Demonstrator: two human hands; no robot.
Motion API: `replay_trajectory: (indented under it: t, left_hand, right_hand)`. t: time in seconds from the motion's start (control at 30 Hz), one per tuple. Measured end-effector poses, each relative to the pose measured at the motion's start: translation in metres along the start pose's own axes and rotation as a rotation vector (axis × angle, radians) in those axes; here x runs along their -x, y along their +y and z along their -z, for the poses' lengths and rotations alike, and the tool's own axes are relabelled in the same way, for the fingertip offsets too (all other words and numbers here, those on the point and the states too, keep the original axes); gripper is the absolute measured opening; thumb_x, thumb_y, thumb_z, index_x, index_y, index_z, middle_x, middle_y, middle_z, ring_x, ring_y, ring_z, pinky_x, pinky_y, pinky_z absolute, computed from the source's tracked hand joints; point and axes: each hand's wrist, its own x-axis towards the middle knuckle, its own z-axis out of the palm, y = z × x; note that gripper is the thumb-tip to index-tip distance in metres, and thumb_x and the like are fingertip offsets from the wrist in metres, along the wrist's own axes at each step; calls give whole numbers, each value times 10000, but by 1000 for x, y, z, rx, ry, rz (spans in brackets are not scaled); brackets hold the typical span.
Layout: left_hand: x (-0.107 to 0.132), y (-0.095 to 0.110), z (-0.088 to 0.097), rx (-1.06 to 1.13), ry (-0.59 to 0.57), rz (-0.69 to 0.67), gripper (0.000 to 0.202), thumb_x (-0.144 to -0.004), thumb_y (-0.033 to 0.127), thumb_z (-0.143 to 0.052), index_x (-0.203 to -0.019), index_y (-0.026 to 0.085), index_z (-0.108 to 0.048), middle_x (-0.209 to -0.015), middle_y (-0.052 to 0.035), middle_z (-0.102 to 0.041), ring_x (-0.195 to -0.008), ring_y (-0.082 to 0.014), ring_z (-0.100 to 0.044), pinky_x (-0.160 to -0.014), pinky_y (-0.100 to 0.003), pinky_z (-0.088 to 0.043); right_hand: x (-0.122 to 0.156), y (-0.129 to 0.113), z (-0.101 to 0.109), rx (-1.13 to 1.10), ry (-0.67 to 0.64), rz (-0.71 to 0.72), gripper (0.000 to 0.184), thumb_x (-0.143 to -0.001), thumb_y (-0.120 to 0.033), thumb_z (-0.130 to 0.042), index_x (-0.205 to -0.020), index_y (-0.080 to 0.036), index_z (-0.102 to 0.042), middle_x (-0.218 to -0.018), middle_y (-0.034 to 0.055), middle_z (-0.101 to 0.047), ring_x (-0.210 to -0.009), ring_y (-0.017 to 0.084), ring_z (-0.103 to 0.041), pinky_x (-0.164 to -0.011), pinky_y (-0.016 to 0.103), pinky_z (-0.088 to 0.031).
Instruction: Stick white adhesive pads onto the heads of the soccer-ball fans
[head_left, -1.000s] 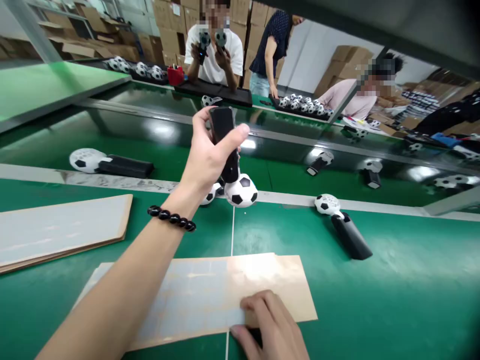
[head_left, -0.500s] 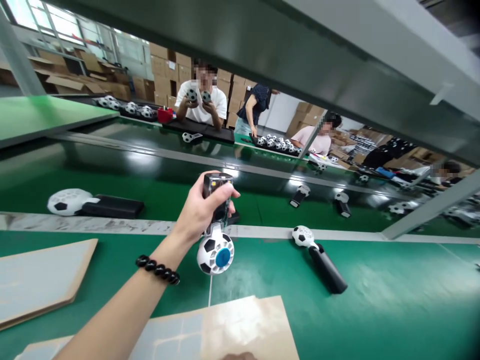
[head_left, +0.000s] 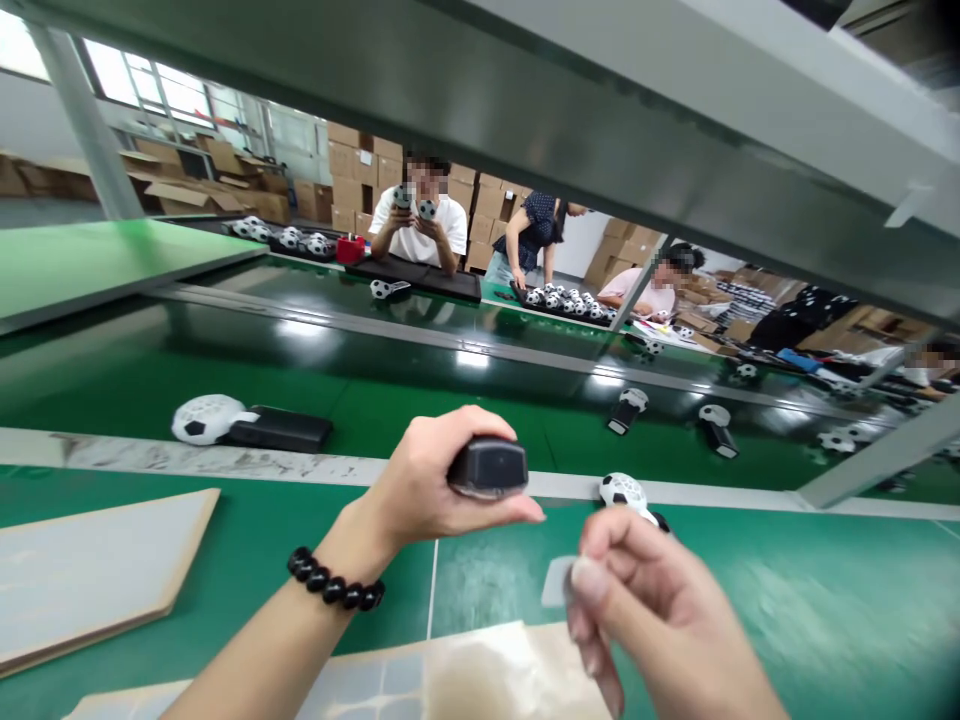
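Note:
My left hand (head_left: pixel 420 480), with a black bead bracelet at the wrist, is closed around the black handle (head_left: pixel 491 468) of a soccer-ball handheld fan. The flat end of the handle faces me, and the ball-shaped head is hidden. To the right and lower, my right hand (head_left: pixel 637 600) pinches a small translucent sticker (head_left: pixel 556 582) between thumb and fingers, apart from the handle. Below both hands lies a sheet of grey stickers on tan backing (head_left: pixel 375 680). Another fan (head_left: pixel 624 490) is partly hidden behind my right hand.
A stack of sticker sheets (head_left: pixel 97 565) lies at the left. On the green conveyor (head_left: pixel 405 375) lie several fans, one nearby at left (head_left: pixel 210 418). Co-workers sit and stand across the line. A grey beam (head_left: pixel 600 150) crosses overhead, and a post (head_left: pixel 885 455) stands right.
My left hand has turned the fan, so the handle's end now faces me instead of the ball head. My right hand has come up from the bottom edge with a sticker.

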Motion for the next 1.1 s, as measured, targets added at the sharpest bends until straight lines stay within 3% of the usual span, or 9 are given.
replay_trajectory:
  t: [0.07, 0.17, 0.33, 0.53, 0.9, 1.1]
  left_hand:
    - [-4, 3, 4, -79, -52, -145, 355, -819, 455, -793, -944, 184, -601, -742, -42, -721, -587, -146, -682, -550, -211, -546]
    - [-8, 7, 9, -166, -89, -237, 268, -898, 410, -694, -977, 185, -572, -745, -43, -716, -599, -155, -697, -554, -217, -555]
    - [-11, 8, 12, -235, -132, -295, 256, -906, 379, -699, -989, 182, -557, -783, -48, -735, -634, -161, -720, -590, -216, -578]
    - [-11, 5, 9, -245, -137, -314, 255, -926, 398, -670, -988, 177, -561, -785, -53, -743, -639, -165, -730, -613, -224, -599]
    - [-9, 5, 9, -252, -153, -289, 213, -905, 341, -677, -1022, 199, -571, -819, -52, -757, -658, -168, -736, -619, -228, -593]
    - [-10, 5, 9, -256, -145, -298, 249, -934, 409, -656, -1001, 191, -557, -800, -56, -750, -640, -163, -727, -600, -223, -589]
  right_hand:
    - [-8, -31, -13, -97, 35, 34, 552, -613, -613, -909, -716, -190, -570, -516, -49, -631, -414, 52, -509, -379, 122, -409]
    - [-14, -49, -30, -118, 57, 122, 450, -673, -522, -901, -705, -190, -599, -518, -63, -625, -398, 38, -492, -381, 120, -437]
    - [-20, -43, -34, -120, 73, 178, 308, -739, -372, -864, -692, -189, -620, -523, -76, -617, -408, 29, -496, -373, 96, -443]
    - [-22, -45, -30, -105, 70, 162, 242, -759, -299, -829, -675, -186, -633, -516, -69, -613, -409, 33, -486, -363, 98, -453]
    - [-23, -46, -29, -92, 45, 155, 212, -796, -292, -791, -687, -195, -637, -527, -74, -627, -414, 29, -499, -378, 87, -463]
    - [-24, -45, -29, -82, 43, 149, 212, -794, -291, -794, -693, -194, -634, -525, -71, -624, -409, 38, -494, -368, 101, -474]
